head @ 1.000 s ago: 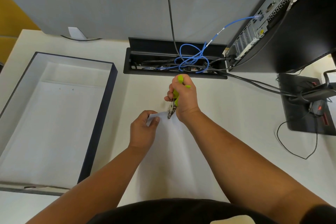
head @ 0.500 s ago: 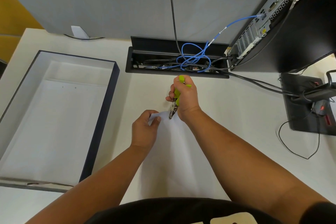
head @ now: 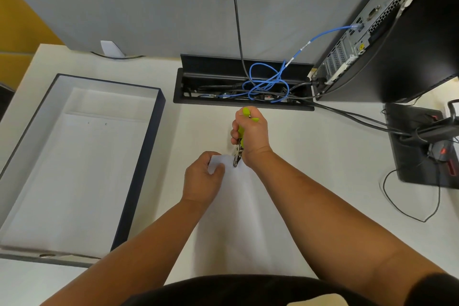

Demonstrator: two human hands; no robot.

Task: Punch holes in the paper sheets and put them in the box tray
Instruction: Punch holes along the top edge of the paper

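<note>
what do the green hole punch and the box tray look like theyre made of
The lime-green handheld hole punch: handles look like matte plastic or rubber coating, and its nose shines like bare metal. The dark-rimmed rectangular box tray: probably rigid cardboard, judging by thin straight walls, a dull navy outside and a white paper-like lining.

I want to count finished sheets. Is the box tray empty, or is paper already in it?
Not empty. A white sheet with two small holes near its far edge lies flat inside the tray. How many sheets: cannot tell.
</note>
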